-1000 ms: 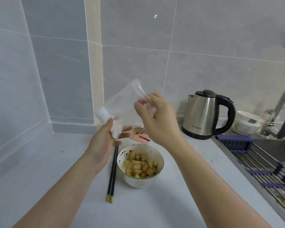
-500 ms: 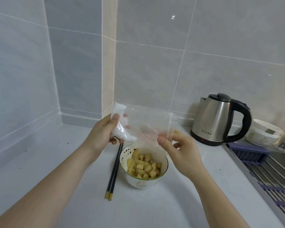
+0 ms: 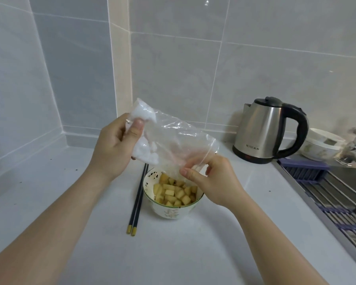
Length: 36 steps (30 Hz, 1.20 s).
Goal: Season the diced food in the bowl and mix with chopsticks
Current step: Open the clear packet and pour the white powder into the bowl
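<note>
Pale grey tiled walls (image 3: 255, 58) meet at a beige corner strip (image 3: 119, 58) (glossy), above a white counter (image 3: 49, 182).

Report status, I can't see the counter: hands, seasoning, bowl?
Left hand grips clear bag at its white seasoning end. Right hand pinches bag's mouth above bowl of diced food. Chopsticks lie untouched beside bowl, nothing obstructing.

Only writing I can spot is a small dark brand mark low on the front of the steel kettle (image 3: 261, 128) by the wall. It looks like a few Latin letters followed by two Chinese characters, but it's too small and blurry to actually read. The bowl (image 3: 170, 212) has painted decoration, no legible text.
</note>
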Available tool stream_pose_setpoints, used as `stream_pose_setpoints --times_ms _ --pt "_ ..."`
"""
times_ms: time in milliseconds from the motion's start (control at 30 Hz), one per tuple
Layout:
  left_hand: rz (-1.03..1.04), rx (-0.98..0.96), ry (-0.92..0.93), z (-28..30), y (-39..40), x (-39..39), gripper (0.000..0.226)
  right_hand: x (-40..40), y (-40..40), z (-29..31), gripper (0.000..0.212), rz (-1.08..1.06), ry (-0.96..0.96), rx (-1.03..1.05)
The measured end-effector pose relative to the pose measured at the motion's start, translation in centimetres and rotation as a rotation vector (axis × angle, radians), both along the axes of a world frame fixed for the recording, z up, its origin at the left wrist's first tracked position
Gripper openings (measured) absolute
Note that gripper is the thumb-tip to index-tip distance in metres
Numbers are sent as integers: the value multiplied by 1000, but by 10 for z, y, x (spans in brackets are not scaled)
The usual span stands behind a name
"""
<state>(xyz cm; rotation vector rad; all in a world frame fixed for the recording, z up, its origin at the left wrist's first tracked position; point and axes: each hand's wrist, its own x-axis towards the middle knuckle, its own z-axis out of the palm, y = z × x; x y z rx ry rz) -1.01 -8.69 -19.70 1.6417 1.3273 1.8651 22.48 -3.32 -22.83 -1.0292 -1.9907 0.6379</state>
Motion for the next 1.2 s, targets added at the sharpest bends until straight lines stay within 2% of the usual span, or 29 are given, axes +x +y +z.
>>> stream_pose_setpoints --times_ms 167,433,533,600,633,733,800,900,1000,1067,1200 --pt "67 86 90 0 2 -4 15 2 4 -1 11 25 10 -49" --pt "93 59 106 4 -1 -2 26 2 2 2 12 53 43 -92" --pt "106 -110 125 -1 2 -7 30 1 2 3 25 46 74 -96" --pt "73 -266 153 -4 5 -12 35 1 1 4 25 40 76 -87" --pt "43 -328 194 -4 4 -13 45 1 1 4 21 39 75 -88" --pt "-43 -460 362 -1 1 -9 97 2 -1 6 13 39 101 -120" --pt "-49 -522 436 -2 0 -6 110 2 -3 7 15 45 119 -123" --pt "-15 -574 507 -4 -1 -5 100 0 -5 7 17 48 131 -127" --pt "-26 -540 504 -6 -1 -3 53 -2 -8 8 18 57 174 -155" --pt "-11 -494 494 -6 -1 0 32 -1 -10 10 20 68 233 -202" --pt "-103 -460 419 -1 -4 3 26 -2 -10 11 22 92 264 -257"
